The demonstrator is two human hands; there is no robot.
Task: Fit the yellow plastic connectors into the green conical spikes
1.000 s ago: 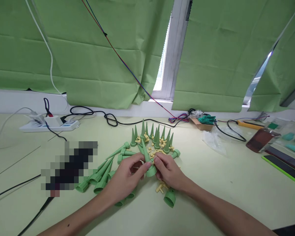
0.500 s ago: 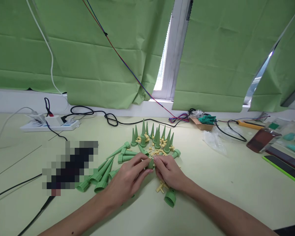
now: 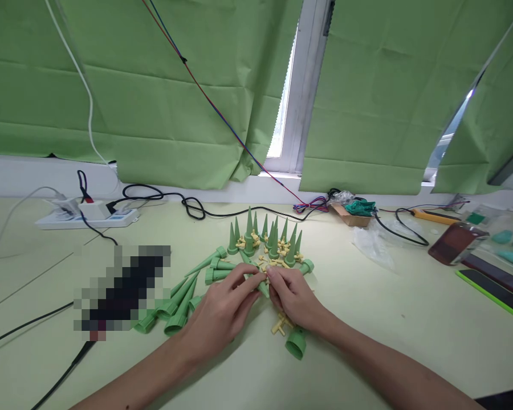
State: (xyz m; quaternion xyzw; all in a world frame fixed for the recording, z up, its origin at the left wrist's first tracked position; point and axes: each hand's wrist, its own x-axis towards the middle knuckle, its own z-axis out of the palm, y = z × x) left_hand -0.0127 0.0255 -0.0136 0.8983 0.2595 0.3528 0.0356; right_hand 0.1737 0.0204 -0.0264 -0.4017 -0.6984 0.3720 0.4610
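Between my two hands is a green plastic watering spike, its pointed end showing below my fingers. My left hand is closed around it from the left, with thumb and fingers hiding its wide end. My right hand meets it from the right in a closed pinch; a small pale yellow piece seems to be at its fingertips, mostly covered. Yellow T-shaped valves lie just below my right hand, beside a green spike with its open end toward me.
Several green spikes stand upright behind my hands among loose yellow valves. More spikes lie on the left. A blurred dark object, power strip, small cardboard box, bottle and green-edged phone surround the work.
The green spike between my hands has turned, so its pointed end now shows below my fingers. My left fingers have shifted slightly; my right hand stays almost in place.
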